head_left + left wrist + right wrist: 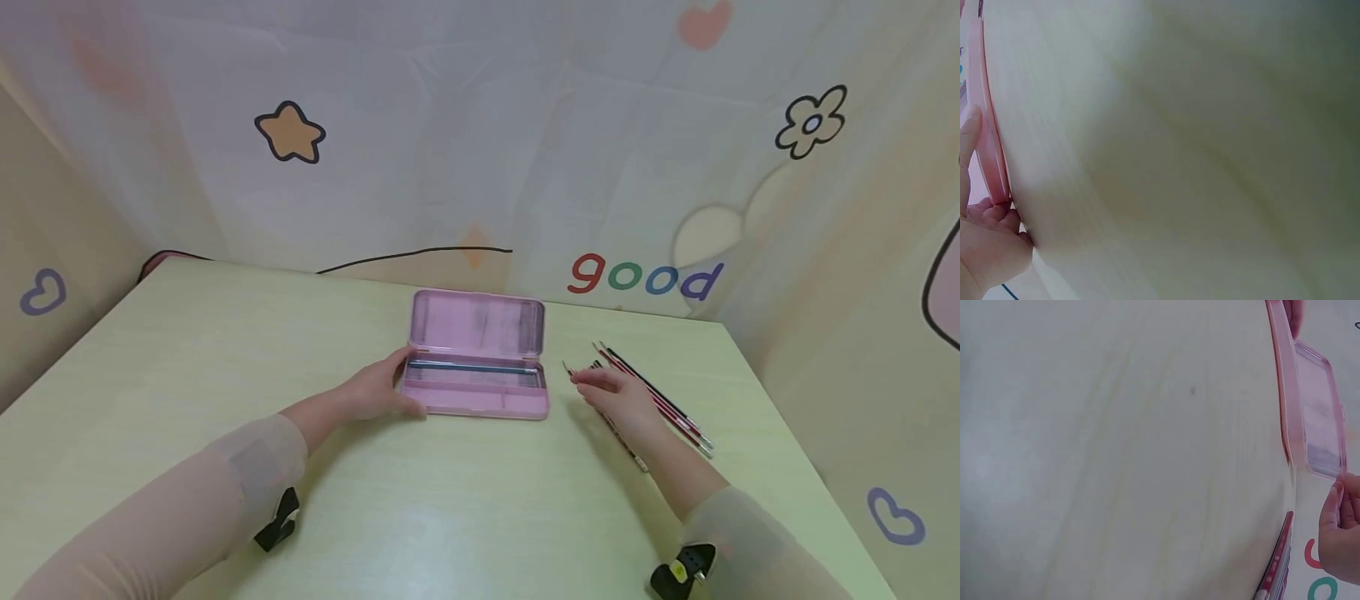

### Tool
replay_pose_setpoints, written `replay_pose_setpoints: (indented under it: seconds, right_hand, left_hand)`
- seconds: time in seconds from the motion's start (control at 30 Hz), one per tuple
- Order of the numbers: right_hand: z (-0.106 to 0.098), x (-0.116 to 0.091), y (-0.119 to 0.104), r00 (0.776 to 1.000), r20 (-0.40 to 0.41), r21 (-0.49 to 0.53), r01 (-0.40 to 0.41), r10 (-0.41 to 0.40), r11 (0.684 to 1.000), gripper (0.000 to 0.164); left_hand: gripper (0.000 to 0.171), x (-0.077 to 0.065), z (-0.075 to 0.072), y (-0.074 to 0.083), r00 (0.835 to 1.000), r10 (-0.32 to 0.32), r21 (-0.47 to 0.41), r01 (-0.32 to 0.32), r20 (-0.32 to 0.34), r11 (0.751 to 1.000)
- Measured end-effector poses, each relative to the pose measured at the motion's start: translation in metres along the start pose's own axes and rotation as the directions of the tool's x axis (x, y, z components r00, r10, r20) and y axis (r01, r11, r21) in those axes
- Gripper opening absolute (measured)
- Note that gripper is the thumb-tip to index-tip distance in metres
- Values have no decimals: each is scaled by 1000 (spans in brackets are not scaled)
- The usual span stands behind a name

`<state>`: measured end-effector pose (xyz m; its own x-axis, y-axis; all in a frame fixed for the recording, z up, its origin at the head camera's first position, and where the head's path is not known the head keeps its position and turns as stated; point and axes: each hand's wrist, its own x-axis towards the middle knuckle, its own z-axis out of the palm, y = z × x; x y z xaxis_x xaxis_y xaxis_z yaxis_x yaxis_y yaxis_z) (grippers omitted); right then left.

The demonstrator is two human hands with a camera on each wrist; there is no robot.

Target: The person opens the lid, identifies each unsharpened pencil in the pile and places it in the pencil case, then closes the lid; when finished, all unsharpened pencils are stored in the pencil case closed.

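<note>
1. Head view: the word "good" (647, 279) is printed in red, green, blue and purple letters on the backdrop (420, 192), near a star (290, 133), a flower (812, 123) and hearts.
2. Head view: the pink case (465, 407) lies open on the pale table (420, 517), lid leaning back, with a blue pencil (472, 367) along its upper compartment. To its right, dark and red pencils (660, 397) lie slantwise beside a patterned pencil (622, 441), which the right hand (618, 404) partly covers.
3. Head view: both arms reach forward from the lower corners, a black device on each sleeve. The left hand (372, 390) grips the case's left end. The right hand's thumb and fingertips come together near a pencil point; whether they pinch it I cannot tell.
4. Left wrist view: the left thumb lies along the case's side, other fingers curled at its end; table fills most of the rest.
5. Right wrist view: the right hand appears raised above the table, fingers bent, with pencils below and the open case beyond.
</note>
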<state>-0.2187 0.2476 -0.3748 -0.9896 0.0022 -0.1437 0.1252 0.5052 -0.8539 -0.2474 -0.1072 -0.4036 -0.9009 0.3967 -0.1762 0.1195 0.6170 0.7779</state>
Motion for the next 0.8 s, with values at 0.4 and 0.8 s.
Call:
replay_pose_setpoints:
  seconds: [0.4, 0.8]
  right_hand:
    - [-25, -16, 15, 998, 8, 46, -60, 59, 997, 43]
    - [-47, -34, 31, 1000, -23, 108, 11, -8, 994, 48]
  left_hand:
    - [108, -1, 1, -2, 1000, 10, -21, -10, 0, 1000]
    - [107, -5, 1, 2, 999, 33, -12, -33, -20, 999]
